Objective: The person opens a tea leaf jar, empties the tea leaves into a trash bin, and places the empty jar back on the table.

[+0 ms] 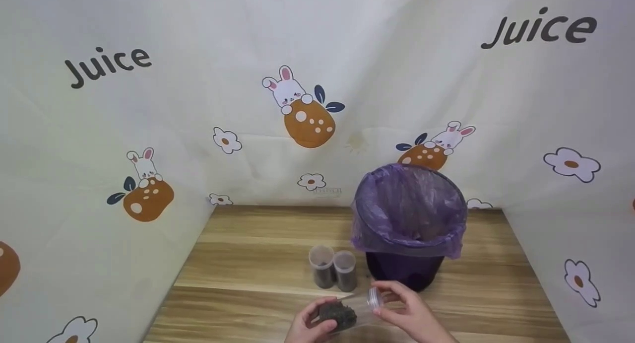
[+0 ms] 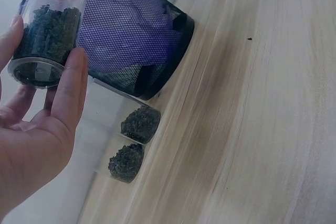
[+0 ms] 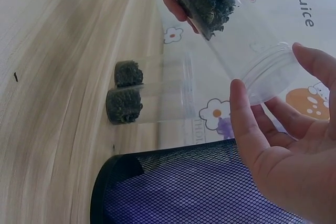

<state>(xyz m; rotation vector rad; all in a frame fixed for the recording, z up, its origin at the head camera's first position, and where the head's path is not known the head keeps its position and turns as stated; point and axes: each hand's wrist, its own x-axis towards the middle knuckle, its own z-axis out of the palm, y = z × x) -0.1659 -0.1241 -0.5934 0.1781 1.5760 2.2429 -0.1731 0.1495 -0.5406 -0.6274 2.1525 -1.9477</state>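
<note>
My left hand (image 1: pixel 308 325) grips the lower end of a clear plastic jar (image 3: pixel 231 43), which is tilted and holds dark green dried leaves (image 2: pixel 50 32) gathered towards its base. At the other end, the thumb and fingers of my right hand (image 1: pixel 411 310) pinch the clear ribbed lid (image 3: pixel 269 72), which sits at the jar's mouth. Behind the hands, two similar jars stand upright side by side, the left jar (image 1: pixel 323 275) and the right jar (image 1: pixel 346 274). Both contain dark leaves in their lower part.
A dark mesh bin (image 1: pixel 404 268) lined with a purple plastic bag (image 1: pixel 412 209) stands at the right, behind my right hand. Wood-grain table (image 1: pixel 238 268) lies beneath everything, with a small dark speck (image 2: pixel 250 39) on it. A printed cloth (image 1: pixel 198 85) encloses the back and sides.
</note>
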